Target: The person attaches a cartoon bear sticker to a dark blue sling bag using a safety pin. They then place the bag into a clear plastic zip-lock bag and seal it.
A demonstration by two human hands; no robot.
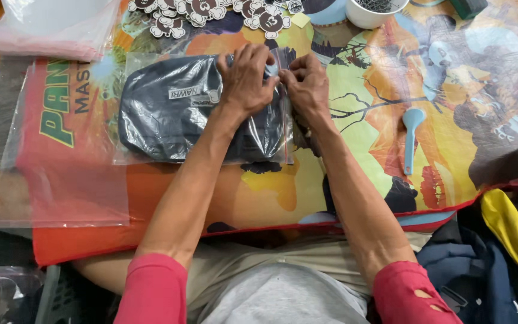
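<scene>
A clear zip bag (pixel 151 72) holds a folded dark garment (pixel 169 114) with a small white label. It lies on a colourful printed mat (pixel 367 138). My left hand (pixel 246 75) and my right hand (pixel 307 84) meet at the bag's right end, where a red zip strip (pixel 285 129) runs. Both hands pinch the top of that strip between fingers and thumbs.
Empty clear bags (pixel 61 192) lie at the left, more (pixel 49 24) at the far left. Several cartoon stickers (pixel 211 13) sit at the top by a white cup (pixel 372 13). A light blue scoop (pixel 412 135) lies at the right. Dark and yellow clothes (pixel 493 252) are piled at the lower right.
</scene>
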